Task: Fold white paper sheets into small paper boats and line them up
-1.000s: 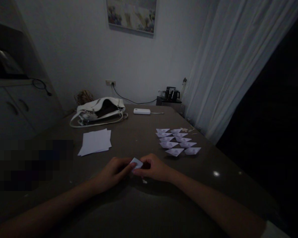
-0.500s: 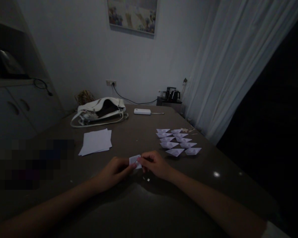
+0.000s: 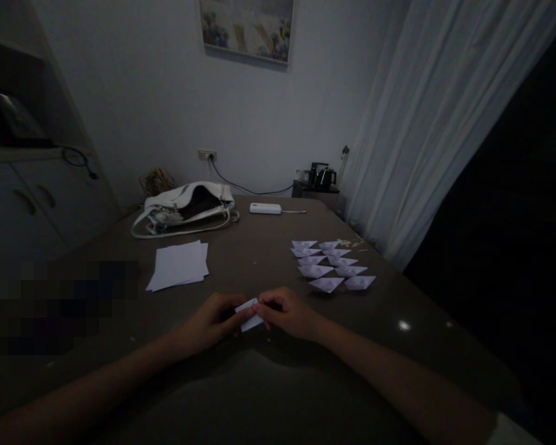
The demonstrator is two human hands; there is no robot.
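Note:
A small folded piece of white paper (image 3: pixel 249 314) is pinched between my two hands just above the dark table (image 3: pixel 241 259). My left hand (image 3: pixel 213 321) grips its left side with thumb and fingers closed. My right hand (image 3: pixel 287 312) pinches its right edge, fingers curled. Several finished paper boats (image 3: pixel 331 266) lie in two rows to the right, beyond my right hand. A stack of white sheets (image 3: pixel 178 264) lies ahead of my left hand.
A white handbag (image 3: pixel 185 207) lies at the table's far left, and a white power bank (image 3: pixel 265 209) with a cable lies beside it. A kettle (image 3: pixel 319 175) stands on a small stand behind the table. A curtain (image 3: pixel 426 123) hangs at right; cabinets (image 3: pixel 32 204) stand at left.
The folded paper has been turned and reshaped between my fingers; it now lies flatter and tilted, and both hands have shifted only slightly.

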